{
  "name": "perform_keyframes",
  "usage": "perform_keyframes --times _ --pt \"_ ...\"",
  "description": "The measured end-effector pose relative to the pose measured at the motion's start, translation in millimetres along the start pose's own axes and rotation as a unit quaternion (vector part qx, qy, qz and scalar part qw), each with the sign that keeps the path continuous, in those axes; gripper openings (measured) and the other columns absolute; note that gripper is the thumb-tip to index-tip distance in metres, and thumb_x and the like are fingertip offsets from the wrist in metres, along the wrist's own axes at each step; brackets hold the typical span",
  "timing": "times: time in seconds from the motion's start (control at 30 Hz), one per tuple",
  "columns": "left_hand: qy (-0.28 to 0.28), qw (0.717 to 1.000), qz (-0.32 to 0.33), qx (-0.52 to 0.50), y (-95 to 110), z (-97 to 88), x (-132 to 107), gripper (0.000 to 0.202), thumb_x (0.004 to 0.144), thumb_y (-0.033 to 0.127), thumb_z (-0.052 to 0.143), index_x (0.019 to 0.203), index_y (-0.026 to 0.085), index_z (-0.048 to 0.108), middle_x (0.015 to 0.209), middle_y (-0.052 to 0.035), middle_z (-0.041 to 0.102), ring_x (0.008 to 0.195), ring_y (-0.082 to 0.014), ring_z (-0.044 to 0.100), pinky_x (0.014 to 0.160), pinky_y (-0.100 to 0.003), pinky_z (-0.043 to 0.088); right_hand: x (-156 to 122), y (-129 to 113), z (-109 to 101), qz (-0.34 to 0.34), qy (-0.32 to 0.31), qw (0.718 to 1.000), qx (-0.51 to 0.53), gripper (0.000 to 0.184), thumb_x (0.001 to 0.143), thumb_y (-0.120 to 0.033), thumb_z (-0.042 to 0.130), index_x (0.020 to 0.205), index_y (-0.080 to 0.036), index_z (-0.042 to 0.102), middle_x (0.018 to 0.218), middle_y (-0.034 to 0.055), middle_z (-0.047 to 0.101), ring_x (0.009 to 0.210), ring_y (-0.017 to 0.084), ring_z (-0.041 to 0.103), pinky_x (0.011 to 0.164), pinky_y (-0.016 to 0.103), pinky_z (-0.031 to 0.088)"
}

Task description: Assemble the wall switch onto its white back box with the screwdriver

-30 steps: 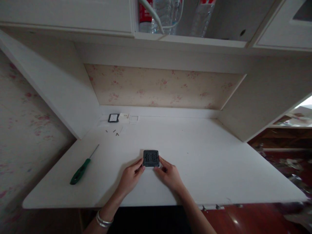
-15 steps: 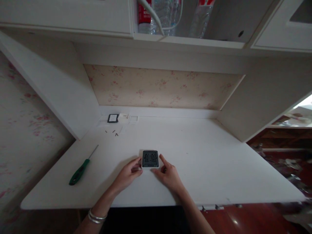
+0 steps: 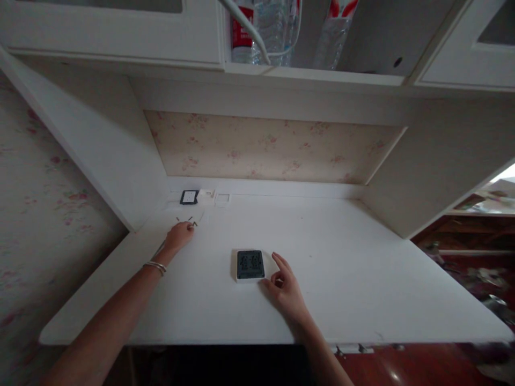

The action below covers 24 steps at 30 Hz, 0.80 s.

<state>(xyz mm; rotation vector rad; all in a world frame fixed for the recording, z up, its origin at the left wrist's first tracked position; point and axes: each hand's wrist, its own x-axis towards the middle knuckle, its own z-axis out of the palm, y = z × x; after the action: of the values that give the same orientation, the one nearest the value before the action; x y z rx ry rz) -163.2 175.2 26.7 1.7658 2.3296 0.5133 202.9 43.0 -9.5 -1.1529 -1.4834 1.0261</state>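
Note:
My left hand reaches out to the far left, its fingertips drawn together at the small dark screws on the tabletop. Whether a screw is between those fingers is too small to tell. Nearer me lies a square wall socket, dark back facing up, with a white rim below. Just right of it rests my right hand, thumb by the socket's near corner and forefinger raised apart from it, holding nothing. My left forearm hides most of the screwdriver seen earlier.
The white desk runs between side panels. At its back left stand another socket piece with a white face, a white part and a thin white frame. Overhead, a shelf holds plastic bottles and a white cable.
My left hand has left the socket's left side and moved far left to the screws, its forearm now covering the green-handled screwdriver. The right hand stays beside the socket, its fingers slightly farther off.

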Motion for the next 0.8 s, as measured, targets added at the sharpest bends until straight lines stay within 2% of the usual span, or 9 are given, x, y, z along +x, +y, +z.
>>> perform_keyframes --times 0.17,0.4,0.57,0.67,0.8 --pt "0.007 0.999 0.002 0.051 -0.5 8.0 25.4 0.037 0.083 0.031 0.049 0.111 0.015 0.066 0.115 -0.0176 0.063 0.105 -0.0315 0.059 0.083 -0.038 0.048 0.5 2.9 -1.2 -0.009 -0.026 0.999 0.032 0.068 0.073 -0.023 0.066 0.136 -0.031 0.043 0.150 0.0105 0.024 0.067 0.007 0.051 0.059 0.025 0.053" --pt "0.013 0.997 0.012 0.070 -3.9 12.3 30.4 0.030 0.085 0.028 0.045 0.097 0.016 0.070 0.105 -0.0154 0.066 0.097 -0.0304 0.062 0.078 -0.038 0.049 2.0 2.5 -2.1 0.001 -0.020 0.999 0.042 0.066 0.073 -0.024 0.067 0.135 -0.030 0.045 0.148 0.0106 0.026 0.068 0.007 0.051 0.060 0.025 0.053" --pt "0.025 0.998 0.009 0.057 -9.0 9.8 23.7 0.026 0.084 0.021 0.045 0.093 0.011 0.067 0.101 -0.0179 0.066 0.095 -0.0307 0.062 0.078 -0.038 0.049 1.9 1.9 -3.3 0.001 -0.025 0.998 0.064 0.066 0.073 -0.024 0.068 0.134 -0.030 0.046 0.147 0.0109 0.027 0.067 0.007 0.050 0.059 0.024 0.052" --pt "0.051 0.998 0.013 0.031 -4.7 8.8 14.0 0.029 0.087 0.021 0.041 0.103 0.009 0.063 0.104 -0.0197 0.063 0.098 -0.0312 0.060 0.080 -0.041 0.049 1.4 2.3 -3.5 0.004 -0.024 0.997 0.070 0.064 0.073 -0.025 0.069 0.133 -0.030 0.048 0.147 0.0110 0.027 0.067 0.007 0.050 0.059 0.025 0.051" --pt "0.075 0.995 0.059 -0.019 12.5 11.2 -13.7 0.034 0.089 0.018 0.038 0.116 0.010 0.057 0.110 -0.0151 0.062 0.105 -0.0249 0.058 0.091 -0.037 0.046 1.1 1.6 -2.8 0.011 -0.012 0.997 0.073 0.059 0.075 -0.027 0.068 0.131 -0.030 0.050 0.145 0.0101 0.032 0.067 0.007 0.050 0.058 0.025 0.050"
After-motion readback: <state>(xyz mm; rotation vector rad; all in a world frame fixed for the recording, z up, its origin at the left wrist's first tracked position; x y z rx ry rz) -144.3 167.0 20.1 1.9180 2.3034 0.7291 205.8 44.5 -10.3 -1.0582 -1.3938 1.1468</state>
